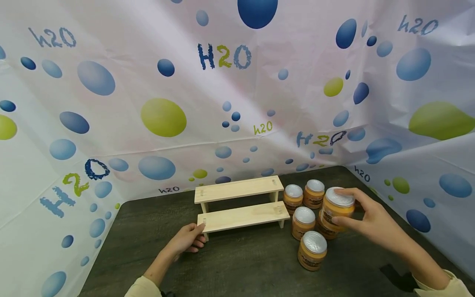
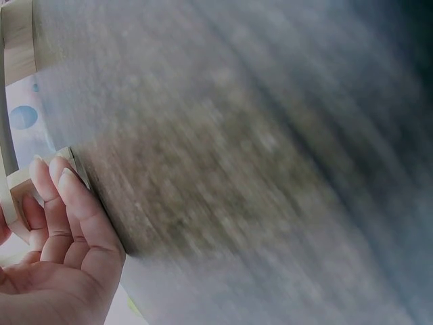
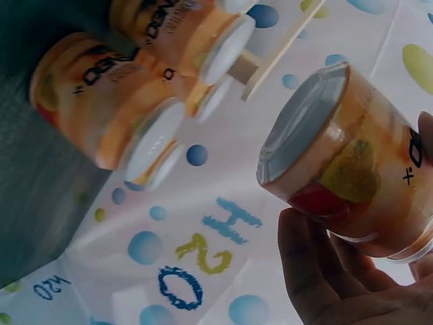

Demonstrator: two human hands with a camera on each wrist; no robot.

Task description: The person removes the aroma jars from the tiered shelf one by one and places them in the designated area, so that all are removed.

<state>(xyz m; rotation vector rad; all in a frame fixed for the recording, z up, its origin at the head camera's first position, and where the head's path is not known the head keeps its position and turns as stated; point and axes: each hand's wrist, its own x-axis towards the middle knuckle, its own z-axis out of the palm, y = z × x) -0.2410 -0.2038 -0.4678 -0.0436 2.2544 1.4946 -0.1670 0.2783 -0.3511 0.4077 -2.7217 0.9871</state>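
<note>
Pinched between thumb and fingers of my right hand is an orange jar with a silvery lid, raised above the other jars. The right wrist view shows that jar close up, tilted, with fruit pictured on its label. My left hand grips the near left end of a two-step wooden stand, thumb on top of the lower step. In the left wrist view, the left-hand fingers lie against the stand's wooden end support. Both steps of the stand are bare.
Several similar jars stand right of the wooden stand, including a front jar and a back jar. One behind the held jar is partly hidden. A printed sheet hangs around the dark table.
</note>
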